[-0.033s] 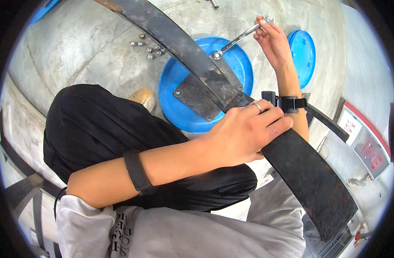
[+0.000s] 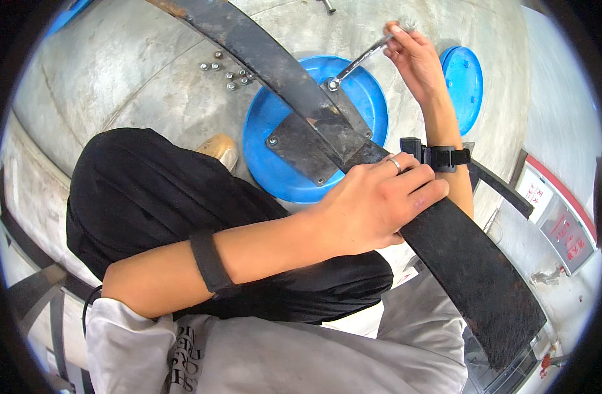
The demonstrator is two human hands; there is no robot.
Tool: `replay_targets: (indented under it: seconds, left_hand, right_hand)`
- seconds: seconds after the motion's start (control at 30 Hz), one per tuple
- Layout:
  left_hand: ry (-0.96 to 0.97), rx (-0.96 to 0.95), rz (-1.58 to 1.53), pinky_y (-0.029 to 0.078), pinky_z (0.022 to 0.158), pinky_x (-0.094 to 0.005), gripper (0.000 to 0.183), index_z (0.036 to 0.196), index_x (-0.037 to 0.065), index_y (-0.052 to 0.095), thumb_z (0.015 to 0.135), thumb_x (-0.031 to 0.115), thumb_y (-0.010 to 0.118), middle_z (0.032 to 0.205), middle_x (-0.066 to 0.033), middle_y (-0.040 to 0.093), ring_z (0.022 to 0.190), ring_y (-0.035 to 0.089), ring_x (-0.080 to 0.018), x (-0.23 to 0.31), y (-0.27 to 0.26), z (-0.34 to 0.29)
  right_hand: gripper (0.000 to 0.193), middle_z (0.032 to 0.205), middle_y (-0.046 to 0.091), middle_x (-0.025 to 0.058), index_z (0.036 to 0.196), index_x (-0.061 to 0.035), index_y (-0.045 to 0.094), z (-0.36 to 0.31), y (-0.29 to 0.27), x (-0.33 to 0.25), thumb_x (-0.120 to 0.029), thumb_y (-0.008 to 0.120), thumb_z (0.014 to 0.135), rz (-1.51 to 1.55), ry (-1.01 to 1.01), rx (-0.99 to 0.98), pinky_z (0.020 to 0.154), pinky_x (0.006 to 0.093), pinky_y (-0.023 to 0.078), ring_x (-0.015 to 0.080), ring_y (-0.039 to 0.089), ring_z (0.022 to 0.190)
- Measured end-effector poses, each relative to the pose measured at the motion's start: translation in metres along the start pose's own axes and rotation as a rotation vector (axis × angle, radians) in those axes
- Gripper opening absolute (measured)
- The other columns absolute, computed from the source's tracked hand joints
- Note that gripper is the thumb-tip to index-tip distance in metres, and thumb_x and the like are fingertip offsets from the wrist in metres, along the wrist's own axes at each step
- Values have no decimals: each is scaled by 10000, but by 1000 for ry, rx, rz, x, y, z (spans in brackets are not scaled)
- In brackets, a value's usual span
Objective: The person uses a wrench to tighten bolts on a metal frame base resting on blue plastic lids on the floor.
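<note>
My left hand (image 2: 386, 200) wraps over a wide black metal bar (image 2: 472, 282), a ring on one finger. The bar runs diagonally from upper left to lower right. Under it, a black metal plate (image 2: 298, 148) lies on a round blue plastic disc (image 2: 265, 174), with bolts at its corners. My right hand (image 2: 416, 62) pinches the outer end of a silver wrench (image 2: 363, 60). The wrench's other end sits on the bolt at the plate's far corner. Both forearms wear black straps; the right wrist carries a small black device (image 2: 411, 148).
Several loose bolts (image 2: 231, 75) stand on the grey floor left of the bar. A second blue disc (image 2: 464, 88) lies to the right. My black-clad knee (image 2: 143, 190) is at left, a shoe tip (image 2: 219, 151) beside the first disc. Framed signs (image 2: 557, 210) are at far right.
My right hand has shifted slightly left, and the wrench's outer end has swung slightly with it. My left hand keeps its place on the bar.
</note>
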State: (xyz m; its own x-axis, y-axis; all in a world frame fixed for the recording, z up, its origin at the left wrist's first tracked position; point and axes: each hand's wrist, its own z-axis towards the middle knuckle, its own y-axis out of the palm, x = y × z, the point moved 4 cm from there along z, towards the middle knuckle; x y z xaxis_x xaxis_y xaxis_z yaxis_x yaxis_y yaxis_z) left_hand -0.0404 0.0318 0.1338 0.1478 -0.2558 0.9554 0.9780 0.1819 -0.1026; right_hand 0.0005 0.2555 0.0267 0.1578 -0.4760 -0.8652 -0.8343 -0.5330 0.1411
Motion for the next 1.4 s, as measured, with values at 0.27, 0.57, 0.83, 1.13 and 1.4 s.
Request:
replay_targets:
  seconds: [0.27, 0.57, 0.83, 1.13, 1.4]
  left_hand:
    - [19, 3, -19, 524, 670, -344, 512, 1065, 91, 501, 599, 153, 705, 1015, -56, 540, 971, 534, -253, 4, -1, 0]
    - [-16, -49, 3, 520, 689, -362, 550, 1067, 104, 491, 564, 125, 712, 1005, -52, 535, 981, 530, -257, 2, -2, -1]
    - [-44, -43, 11, 516, 714, -372, 645, 1084, 117, 490, 483, 66, 719, 1049, -38, 530, 1028, 513, -267, 3, -2, 0]
    - [-34, -35, 8, 515, 701, -378, 567, 1075, 105, 492, 551, 103, 710, 1025, -40, 539, 1006, 525, -268, 3, -2, 3]
    - [-25, -19, -12, 512, 691, -376, 545, 1067, 103, 495, 567, 128, 711, 1021, -45, 540, 987, 529, -263, 2, -3, 0]
  right_hand:
    - [185, 778, 577, 19, 930, 12, 657, -53, 68, -40, -129, 620, 818, -679, -355, -398, 609, 223, 415, 88, 485, 649]
    - [134, 721, 567, 84, 966, 12, 551, -131, -38, 6, -59, 540, 853, -214, -130, 207, 614, 263, 459, 156, 553, 635]
    - [216, 812, 549, 32, 1085, -46, 473, -173, -11, 58, -137, 502, 891, -137, 238, 262, 704, 269, 450, 120, 526, 779]
    - [183, 794, 542, 20, 1031, -58, 509, -183, -9, 67, -162, 524, 881, -83, 274, 283, 683, 262, 434, 105, 509, 746]
    - [160, 778, 536, 10, 983, -70, 541, -183, -13, 81, -183, 544, 871, -97, 371, 273, 664, 256, 420, 92, 494, 718]
